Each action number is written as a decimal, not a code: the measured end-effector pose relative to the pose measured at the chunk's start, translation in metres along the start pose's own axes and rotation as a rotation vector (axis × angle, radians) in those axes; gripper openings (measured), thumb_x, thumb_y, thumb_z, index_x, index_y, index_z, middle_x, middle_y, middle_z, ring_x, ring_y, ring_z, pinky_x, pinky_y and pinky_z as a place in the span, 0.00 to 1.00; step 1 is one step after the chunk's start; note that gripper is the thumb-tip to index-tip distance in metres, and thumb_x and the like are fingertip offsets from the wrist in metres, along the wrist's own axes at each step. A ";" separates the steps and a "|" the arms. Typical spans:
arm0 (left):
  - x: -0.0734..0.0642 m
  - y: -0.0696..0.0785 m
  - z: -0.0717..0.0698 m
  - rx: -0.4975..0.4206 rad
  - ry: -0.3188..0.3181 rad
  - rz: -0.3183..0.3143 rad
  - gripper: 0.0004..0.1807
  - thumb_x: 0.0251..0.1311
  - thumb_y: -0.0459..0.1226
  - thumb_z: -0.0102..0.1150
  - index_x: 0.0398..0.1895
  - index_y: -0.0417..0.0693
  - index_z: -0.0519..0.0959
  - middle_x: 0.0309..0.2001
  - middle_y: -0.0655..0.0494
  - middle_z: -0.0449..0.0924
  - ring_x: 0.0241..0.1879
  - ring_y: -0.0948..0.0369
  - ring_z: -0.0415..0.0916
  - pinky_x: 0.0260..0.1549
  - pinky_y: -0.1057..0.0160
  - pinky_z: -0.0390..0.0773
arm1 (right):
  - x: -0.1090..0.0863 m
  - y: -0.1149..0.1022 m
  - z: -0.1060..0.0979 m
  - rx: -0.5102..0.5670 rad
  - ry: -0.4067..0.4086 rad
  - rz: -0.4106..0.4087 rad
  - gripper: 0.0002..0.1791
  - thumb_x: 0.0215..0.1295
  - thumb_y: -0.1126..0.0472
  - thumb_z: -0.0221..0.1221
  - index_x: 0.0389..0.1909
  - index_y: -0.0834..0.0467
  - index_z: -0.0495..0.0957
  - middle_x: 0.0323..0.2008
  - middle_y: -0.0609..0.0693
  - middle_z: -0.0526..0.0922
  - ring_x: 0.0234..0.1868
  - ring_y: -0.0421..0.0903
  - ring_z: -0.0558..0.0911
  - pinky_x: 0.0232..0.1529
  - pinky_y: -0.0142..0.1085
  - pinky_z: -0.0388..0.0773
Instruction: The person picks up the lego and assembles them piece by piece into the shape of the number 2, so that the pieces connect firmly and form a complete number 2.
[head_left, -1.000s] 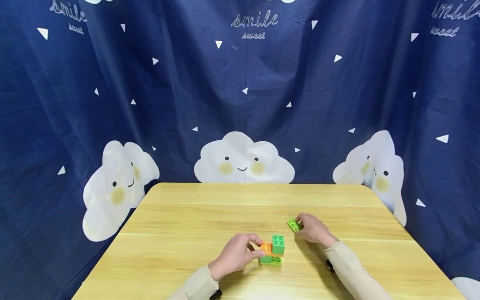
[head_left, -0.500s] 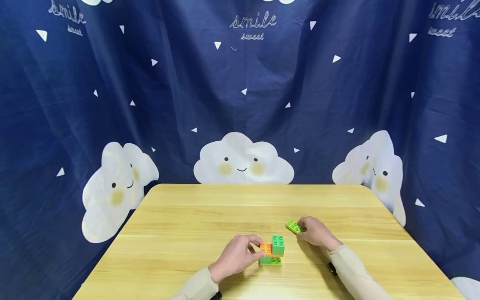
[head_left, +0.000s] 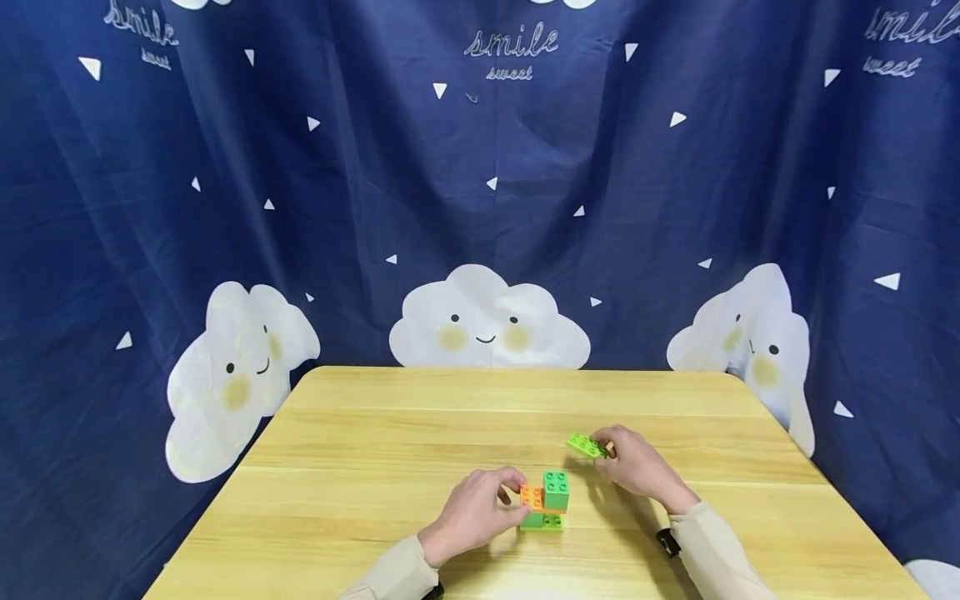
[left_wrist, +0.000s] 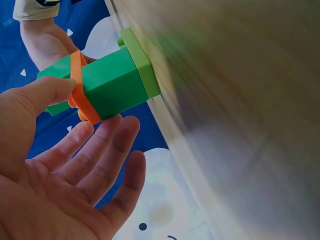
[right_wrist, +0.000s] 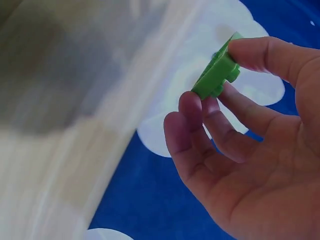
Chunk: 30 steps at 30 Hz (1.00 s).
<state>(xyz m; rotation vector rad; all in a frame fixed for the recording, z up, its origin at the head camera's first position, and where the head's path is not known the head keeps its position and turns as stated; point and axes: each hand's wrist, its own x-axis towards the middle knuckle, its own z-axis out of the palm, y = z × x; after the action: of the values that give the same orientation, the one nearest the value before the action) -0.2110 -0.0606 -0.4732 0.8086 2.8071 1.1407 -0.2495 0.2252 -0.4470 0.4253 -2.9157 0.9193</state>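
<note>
On the table stands a small stack of toy building bricks: a lime base plate (head_left: 552, 524), a green brick (left_wrist: 116, 82) above it, a thin orange plate (head_left: 532, 497), and another green brick (head_left: 556, 490) on top at the right. My left hand (head_left: 472, 510) pinches the orange plate, thumb on its near side; the other fingers spread loosely below in the left wrist view. Farther back and right, my right hand (head_left: 637, 468) grips one end of a lime green studded plate (head_left: 582, 445) between thumb and fingers. That plate is tilted and raised off the tabletop (right_wrist: 65, 165).
The wooden table (head_left: 390, 442) reaches from in front of me to a dark blue curtain (head_left: 480, 208) with white clouds and triangles. The curtain also hangs on both sides. A dark band (head_left: 667, 542) sits at the right wrist.
My right hand has lifted the lime plate from the table, tilting it and bringing it slightly left. The left hand and the brick stack have stayed in place.
</note>
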 end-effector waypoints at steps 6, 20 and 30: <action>0.001 0.000 -0.001 0.010 0.007 0.012 0.19 0.58 0.47 0.72 0.50 0.51 0.85 0.45 0.61 0.88 0.35 0.73 0.79 0.33 0.70 0.76 | -0.004 -0.012 -0.007 -0.025 0.039 -0.068 0.19 0.62 0.66 0.66 0.54 0.63 0.82 0.45 0.51 0.82 0.42 0.45 0.79 0.44 0.43 0.80; 0.002 0.003 -0.009 -0.013 0.072 0.018 0.19 0.66 0.52 0.65 0.53 0.52 0.85 0.51 0.57 0.87 0.48 0.59 0.83 0.43 0.60 0.81 | -0.016 -0.038 -0.015 -0.065 0.078 -0.203 0.18 0.65 0.65 0.66 0.56 0.58 0.82 0.48 0.46 0.83 0.43 0.42 0.80 0.44 0.40 0.81; 0.003 0.013 -0.020 -0.069 0.241 0.053 0.22 0.67 0.51 0.65 0.59 0.52 0.82 0.57 0.58 0.84 0.58 0.56 0.80 0.58 0.49 0.79 | -0.022 -0.054 -0.017 -0.048 0.061 -0.287 0.21 0.67 0.63 0.65 0.61 0.57 0.80 0.51 0.44 0.82 0.45 0.42 0.81 0.44 0.39 0.82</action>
<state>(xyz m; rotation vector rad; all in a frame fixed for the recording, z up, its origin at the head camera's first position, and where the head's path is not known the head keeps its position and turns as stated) -0.2113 -0.0642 -0.4495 0.7937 2.9296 1.4246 -0.2136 0.1974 -0.4060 0.7721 -2.7177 0.8043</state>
